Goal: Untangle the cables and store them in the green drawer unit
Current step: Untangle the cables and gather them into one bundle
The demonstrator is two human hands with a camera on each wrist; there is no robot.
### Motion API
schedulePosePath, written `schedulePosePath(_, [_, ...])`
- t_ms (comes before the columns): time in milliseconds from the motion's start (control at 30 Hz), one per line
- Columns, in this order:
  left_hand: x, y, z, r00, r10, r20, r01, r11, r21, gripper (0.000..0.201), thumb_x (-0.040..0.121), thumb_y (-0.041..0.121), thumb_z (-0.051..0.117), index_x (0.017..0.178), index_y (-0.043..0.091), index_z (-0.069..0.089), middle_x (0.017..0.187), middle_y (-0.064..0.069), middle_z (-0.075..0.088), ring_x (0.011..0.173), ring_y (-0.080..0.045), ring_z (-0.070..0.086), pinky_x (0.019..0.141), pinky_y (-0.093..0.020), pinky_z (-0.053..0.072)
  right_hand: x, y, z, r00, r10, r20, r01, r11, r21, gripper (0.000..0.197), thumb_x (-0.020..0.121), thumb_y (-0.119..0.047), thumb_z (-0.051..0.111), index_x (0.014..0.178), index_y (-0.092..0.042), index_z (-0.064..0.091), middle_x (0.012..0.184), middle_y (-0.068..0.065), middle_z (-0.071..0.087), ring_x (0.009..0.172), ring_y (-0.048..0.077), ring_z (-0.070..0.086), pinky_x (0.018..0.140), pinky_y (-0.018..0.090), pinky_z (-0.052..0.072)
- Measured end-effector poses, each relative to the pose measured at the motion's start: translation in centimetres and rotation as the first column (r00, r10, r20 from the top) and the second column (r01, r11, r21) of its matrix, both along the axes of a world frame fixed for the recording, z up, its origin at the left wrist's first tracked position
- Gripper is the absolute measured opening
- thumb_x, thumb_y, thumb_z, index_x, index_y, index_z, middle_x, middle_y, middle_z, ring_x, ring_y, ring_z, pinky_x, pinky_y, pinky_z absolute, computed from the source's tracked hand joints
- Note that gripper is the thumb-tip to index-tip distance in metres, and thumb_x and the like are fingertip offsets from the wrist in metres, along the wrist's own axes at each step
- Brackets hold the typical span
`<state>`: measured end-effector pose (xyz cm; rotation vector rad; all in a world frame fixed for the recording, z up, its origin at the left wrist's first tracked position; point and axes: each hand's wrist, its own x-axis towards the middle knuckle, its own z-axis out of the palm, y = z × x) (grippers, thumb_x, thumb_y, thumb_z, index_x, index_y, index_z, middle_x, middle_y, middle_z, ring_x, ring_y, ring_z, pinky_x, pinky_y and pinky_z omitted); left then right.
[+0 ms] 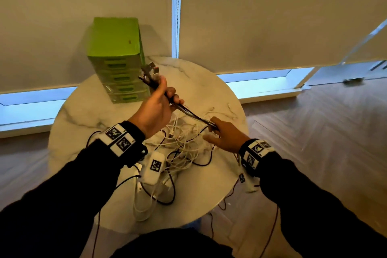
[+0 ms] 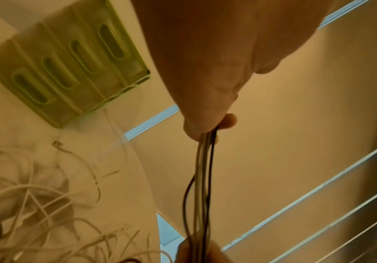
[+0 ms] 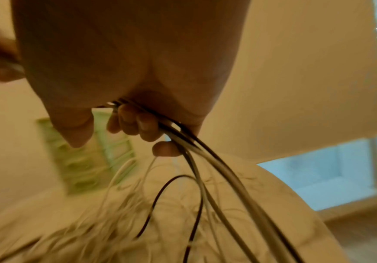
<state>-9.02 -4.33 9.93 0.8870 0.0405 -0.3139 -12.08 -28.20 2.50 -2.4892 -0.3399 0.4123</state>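
A bundle of dark and grey cables runs taut between my two hands above the table. My left hand is raised and grips its upper end, and the USB plugs stick up past the thumb. My right hand, lower and to the right, holds the bundle's other end just above a tangle of white cables. The left wrist view has fingers pinching the strands. In the blurred right wrist view, fingers curl round the cables. The green drawer unit stands at the table's back left, all drawers closed.
The round marble table has bare surface at its back right and far left. A few thin dark red leads loop among the white cables and hang over the front edge. Window blinds stand behind, with wooden floor to the right.
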Motion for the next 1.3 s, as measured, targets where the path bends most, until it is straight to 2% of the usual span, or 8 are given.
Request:
schedulePosePath(167, [0.5,0.6,-0.8,0.999,0.032,0.024,-0.034,0.992,0.119,0.033,0.106,0.042,0.030,0.082,0.020,0.037,0.074,0.002,0.034,0.065,-0.013,0.041,0.081,-0.030,0.047,-2.1,5.0,-1.9,0.944,0.263,-0.201,-0.291,0.949,-0.126,0.055,0.088,-0.059,0.064,0.118,-0.017,0.045,0.092,-0.006,0.052,0.084,0.016,0.051,0.073,0.032,0.040])
schedulePosePath(367, [-1.1,1.2,-3.1,0.986,-0.081,0.146,0.011,0.904,0.428,0.049,0.109,0.042,0.022,0.079,0.029,0.058,0.082,0.002,0.055,0.085,-0.013,0.055,0.097,-0.034,0.040,-0.9,7.9,0.7,0.984,0.124,-0.128,-0.107,0.986,0.129,0.038,0.094,-0.053,0.060,0.114,-0.025,0.045,0.088,-0.009,0.058,0.077,0.010,0.054,0.070,0.029,0.042])
schedulePosePath(467, [-1.7,1.3,-3.3,0.974,-0.167,0.154,0.041,0.795,0.605,0.055,0.104,0.052,0.020,0.092,0.023,0.065,0.097,0.010,0.065,0.098,-0.004,0.058,0.098,-0.026,0.040,-0.4,9.4,2.0,0.994,0.076,-0.084,-0.052,0.962,0.267,0.032,0.099,-0.039,0.058,0.123,-0.020,0.050,0.107,-0.005,0.064,0.095,0.015,0.063,0.085,0.035,0.050])
schedulePosePath(600, [-1.7,1.8,-3.1,0.969,-0.203,0.142,0.055,0.735,0.675,0.048,0.102,0.056,0.032,0.104,0.019,0.062,0.105,0.000,0.068,0.097,-0.007,0.062,0.093,-0.032,0.050,-0.5,10.9,3.1,0.991,0.002,-0.132,0.065,0.863,0.500,0.018,0.106,-0.034,0.041,0.111,-0.023,0.054,0.076,-0.015,0.059,0.066,0.005,0.057,0.065,0.035,0.049])
schedulePosePath(733, [-0.7,2.5,-2.9,0.986,-0.106,0.130,-0.022,0.687,0.726,0.036,0.098,0.049,0.055,0.114,0.016,0.061,0.107,-0.001,0.068,0.105,-0.011,0.064,0.102,-0.036,0.047,-1.0,11.4,3.1,0.985,-0.107,-0.134,0.164,0.817,0.553,0.014,0.106,-0.037,0.039,0.108,-0.037,0.052,0.065,-0.021,0.053,0.056,0.000,0.045,0.064,0.033,0.038])
schedulePosePath(867, [-0.1,2.7,-2.6,0.976,0.116,0.185,-0.206,0.778,0.594,0.088,0.085,0.021,0.081,0.150,0.029,0.023,0.119,0.003,0.061,0.102,-0.004,0.065,0.088,-0.018,0.051,-1.0,11.9,3.9,0.969,-0.129,-0.211,0.228,0.799,0.557,0.021,0.103,-0.038,0.040,0.089,-0.028,0.053,0.063,-0.013,0.047,0.057,0.009,0.039,0.065,0.039,0.034])
schedulePosePath(1033, [0.6,2.8,-2.2,0.933,0.044,0.356,-0.273,0.733,0.623,0.036,0.090,0.020,0.075,0.123,0.018,0.060,0.109,-0.002,0.064,0.090,-0.008,0.064,0.084,-0.026,0.053,-0.8,12.3,4.4,0.971,-0.072,-0.227,0.178,0.851,0.494,0.025,0.101,-0.034,0.041,0.084,-0.018,0.049,0.068,-0.004,0.045,0.061,0.015,0.039,0.065,0.042,0.034])
schedulePosePath(1300, [1.0,2.4,-3.0,0.927,-0.007,0.375,-0.272,0.677,0.684,0.024,0.101,0.035,0.058,0.098,0.013,0.049,0.078,0.001,0.049,0.068,-0.012,0.047,0.074,-0.037,0.046,-0.8,12.8,4.6,0.951,0.183,-0.250,-0.122,0.962,0.244,0.036,0.104,-0.046,0.041,0.109,-0.011,0.040,0.092,0.009,0.055,0.078,0.022,0.050,0.073,0.040,0.041])
